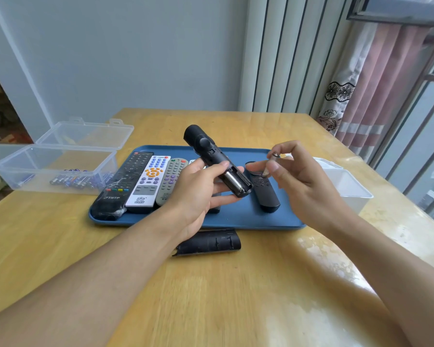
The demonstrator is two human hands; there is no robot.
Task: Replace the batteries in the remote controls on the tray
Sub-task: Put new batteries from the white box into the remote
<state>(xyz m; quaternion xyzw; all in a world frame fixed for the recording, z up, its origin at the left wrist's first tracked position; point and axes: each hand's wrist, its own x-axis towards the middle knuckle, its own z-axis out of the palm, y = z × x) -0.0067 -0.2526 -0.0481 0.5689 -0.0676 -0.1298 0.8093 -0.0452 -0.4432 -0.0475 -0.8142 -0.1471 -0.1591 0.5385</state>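
A wooden bench (236,284) stands against a pale wall, with vertical blinds and a curtain at a window on the right. On it a blue tray (236,216) carries a row of remotes: a black remote (122,182) wrapped in film, a white remote (149,182), a grey remote (171,180), and a small dark remote (264,192) to the right. Another remote behind the left hand is mostly hidden. The left hand (201,194) grips a black remote with its battery bay open (223,169) above the tray. The right hand (298,181) pinches a battery (271,162), blurred, just beside it. The battery cover (208,242) lies on the bench near the tray. At the far left an open clear box (53,161) holds loose batteries (73,181). A white bin (346,186) on the right is partly hidden; its contents cannot be seen
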